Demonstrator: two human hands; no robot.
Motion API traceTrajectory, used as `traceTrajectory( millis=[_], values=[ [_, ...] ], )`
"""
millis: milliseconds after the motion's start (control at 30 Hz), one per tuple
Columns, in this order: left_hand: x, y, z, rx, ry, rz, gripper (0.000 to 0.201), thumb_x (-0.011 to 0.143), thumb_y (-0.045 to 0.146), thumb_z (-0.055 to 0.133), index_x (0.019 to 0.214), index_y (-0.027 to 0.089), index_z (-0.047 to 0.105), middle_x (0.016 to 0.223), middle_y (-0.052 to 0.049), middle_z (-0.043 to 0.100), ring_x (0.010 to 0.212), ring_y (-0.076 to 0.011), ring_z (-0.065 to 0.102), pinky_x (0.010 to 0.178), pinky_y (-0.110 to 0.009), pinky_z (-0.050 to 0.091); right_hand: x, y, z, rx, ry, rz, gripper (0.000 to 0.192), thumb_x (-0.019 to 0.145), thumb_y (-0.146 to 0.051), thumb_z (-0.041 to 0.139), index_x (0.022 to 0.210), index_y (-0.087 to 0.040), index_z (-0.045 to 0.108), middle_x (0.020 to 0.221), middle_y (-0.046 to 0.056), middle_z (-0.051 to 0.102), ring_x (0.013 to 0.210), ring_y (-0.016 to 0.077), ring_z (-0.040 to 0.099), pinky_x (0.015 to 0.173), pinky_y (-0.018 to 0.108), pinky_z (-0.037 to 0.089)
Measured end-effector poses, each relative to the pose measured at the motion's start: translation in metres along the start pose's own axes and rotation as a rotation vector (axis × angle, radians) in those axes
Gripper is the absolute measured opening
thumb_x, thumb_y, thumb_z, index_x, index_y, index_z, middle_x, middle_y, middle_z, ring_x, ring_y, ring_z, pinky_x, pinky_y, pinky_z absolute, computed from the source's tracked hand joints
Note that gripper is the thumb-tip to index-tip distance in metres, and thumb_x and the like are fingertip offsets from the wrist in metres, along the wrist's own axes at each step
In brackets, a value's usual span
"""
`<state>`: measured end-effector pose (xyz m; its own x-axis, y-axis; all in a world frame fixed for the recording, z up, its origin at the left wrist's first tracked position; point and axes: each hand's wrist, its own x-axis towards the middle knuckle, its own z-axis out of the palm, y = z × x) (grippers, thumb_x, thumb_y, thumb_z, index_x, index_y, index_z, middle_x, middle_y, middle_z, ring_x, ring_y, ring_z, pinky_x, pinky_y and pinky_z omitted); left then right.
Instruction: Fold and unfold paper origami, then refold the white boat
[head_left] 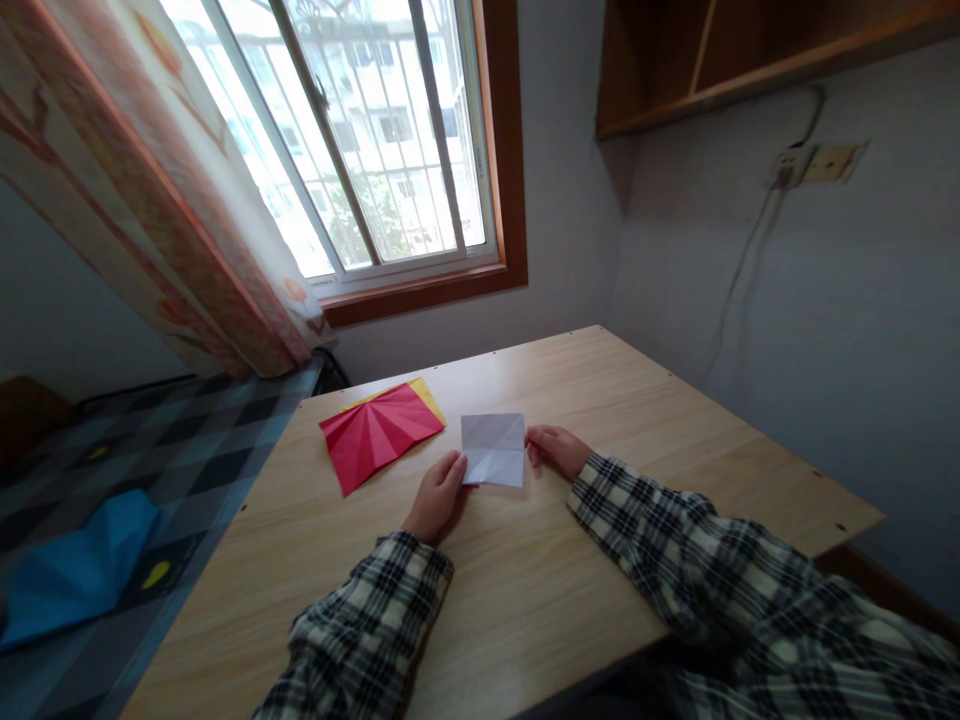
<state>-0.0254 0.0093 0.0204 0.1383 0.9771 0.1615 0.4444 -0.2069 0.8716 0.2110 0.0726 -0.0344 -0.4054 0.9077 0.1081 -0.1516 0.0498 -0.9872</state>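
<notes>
A small white sheet of paper [493, 450] with crossing crease lines is held just over the wooden table. My left hand [437, 494] pinches its lower left edge between thumb and fingers. At the paper's right edge is my right hand [556, 449], its fingers curled together close beside the sheet; whether they grip it I cannot tell for sure. Left of the white paper lies a red sheet of paper [382, 430] with fan-like creases. A yellow sheet [429, 397] shows from beneath the red one.
The wooden table [600, 400] stands near a window [360, 130] with a patterned curtain [180, 200]. To the left, a blue creased paper [86, 570] lies on a checked bed cover [202, 460]. A wooden shelf [720, 100] and a socket [795, 165] are on the right wall.
</notes>
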Motion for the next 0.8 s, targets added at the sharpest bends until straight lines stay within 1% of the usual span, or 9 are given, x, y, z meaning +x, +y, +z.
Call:
traceTrajectory(
  millis=[167, 233, 433, 533, 700, 800],
  values=[
    [0.0006, 0.0001, 0.0003, -0.008, -0.024, -0.003, 0.038, 0.089, 0.051, 0.045, 0.077, 0.017, 0.059, 0.075, -0.002, 0.062, 0.074, -0.0200, 0.055, 0.071, -0.031, 0.043, -0.0012, -0.0018, -0.0001, -0.028, -0.038, -0.015, 0.050, 0.083, -0.063, 0.056, 0.070, -0.016, 0.063, 0.056, 0.000, 0.060, 0.055, 0.0114, 0.051, 0.059, 0.026, 0.037],
    [0.0006, 0.0006, 0.0000, -0.014, -0.034, -0.006, 0.038, 0.089, 0.051, 0.045, 0.078, 0.018, 0.059, 0.076, -0.002, 0.063, 0.074, -0.0200, 0.056, 0.071, -0.031, 0.043, -0.0015, -0.0019, -0.0002, -0.026, -0.038, -0.007, 0.049, 0.083, -0.063, 0.056, 0.069, -0.016, 0.063, 0.056, 0.000, 0.060, 0.054, 0.0112, 0.051, 0.058, 0.025, 0.036],
    [0.0003, 0.0018, -0.0018, -0.024, -0.037, -0.011, 0.038, 0.089, 0.050, 0.046, 0.083, 0.016, 0.063, 0.083, -0.004, 0.066, 0.082, -0.0214, 0.058, 0.078, -0.032, 0.044, -0.0003, -0.0014, 0.0001, 0.022, -0.033, 0.009, 0.038, 0.082, -0.053, 0.061, 0.069, -0.017, 0.061, 0.056, -0.001, 0.060, 0.054, 0.0113, 0.052, 0.058, 0.025, 0.038],
    [0.0007, 0.0013, -0.0019, -0.038, -0.042, -0.013, 0.038, 0.089, 0.049, 0.046, 0.084, 0.016, 0.064, 0.083, -0.004, 0.066, 0.083, -0.0217, 0.058, 0.078, -0.032, 0.045, -0.0007, -0.0031, 0.0013, 0.030, -0.066, 0.015, 0.034, 0.079, -0.049, 0.065, 0.071, -0.017, 0.061, 0.057, -0.001, 0.060, 0.054, 0.0114, 0.052, 0.057, 0.025, 0.039],
    [0.0021, -0.0018, -0.0014, -0.058, -0.063, -0.006, 0.037, 0.090, 0.049, 0.046, 0.083, 0.016, 0.063, 0.084, -0.004, 0.066, 0.081, -0.0206, 0.057, 0.078, -0.032, 0.045, -0.0018, -0.0023, 0.0031, 0.033, -0.097, 0.011, 0.034, 0.077, -0.049, 0.068, 0.072, -0.016, 0.062, 0.059, -0.001, 0.060, 0.056, 0.0114, 0.052, 0.058, 0.025, 0.040],
    [0.0022, -0.0038, 0.0000, -0.022, -0.089, 0.007, 0.038, 0.090, 0.049, 0.046, 0.079, 0.017, 0.061, 0.081, -0.003, 0.064, 0.080, -0.0202, 0.057, 0.078, -0.032, 0.045, -0.0014, 0.0002, 0.0040, 0.023, -0.125, 0.009, 0.035, 0.074, -0.049, 0.071, 0.079, -0.014, 0.065, 0.065, 0.000, 0.061, 0.059, 0.0116, 0.053, 0.059, 0.025, 0.041]
  ],
)
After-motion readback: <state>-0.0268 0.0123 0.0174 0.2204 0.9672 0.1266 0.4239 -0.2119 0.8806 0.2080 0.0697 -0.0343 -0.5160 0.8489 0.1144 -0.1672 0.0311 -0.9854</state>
